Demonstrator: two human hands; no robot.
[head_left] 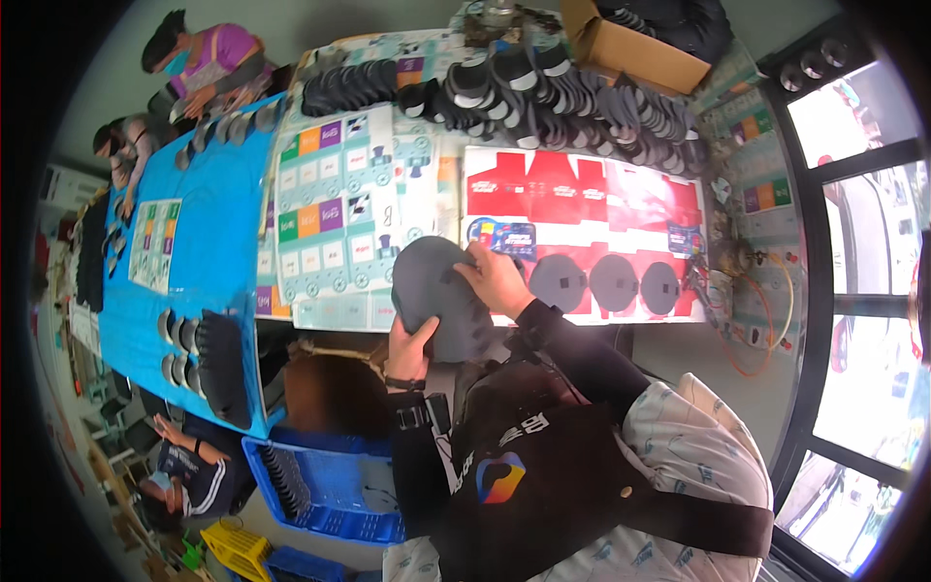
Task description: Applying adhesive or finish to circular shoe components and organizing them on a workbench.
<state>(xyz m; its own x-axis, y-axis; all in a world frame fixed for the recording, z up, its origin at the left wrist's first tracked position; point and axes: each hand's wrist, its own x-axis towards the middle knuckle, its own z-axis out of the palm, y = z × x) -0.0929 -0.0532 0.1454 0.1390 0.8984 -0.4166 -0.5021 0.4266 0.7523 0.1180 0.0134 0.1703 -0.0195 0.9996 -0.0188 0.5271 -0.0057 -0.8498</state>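
Observation:
A stack of dark grey, round-ended flat pads is held up in front of me at the table's near edge. My left hand grips its lower left side, thumb lying across the face. At the upper right, my right hand has its fingers closed on the edge of the same stack. Just right of that hand, three dark grey discs, each with a small dark square mark, lie in a row on a red and white printed sheet. Behind my right hand is a small dark blue printed card.
Rows of grey and black curved pieces fill the table's back, near a cardboard box. On the left stands a blue-covered table with people around it. A blue crate sits below left; hoses hang at right.

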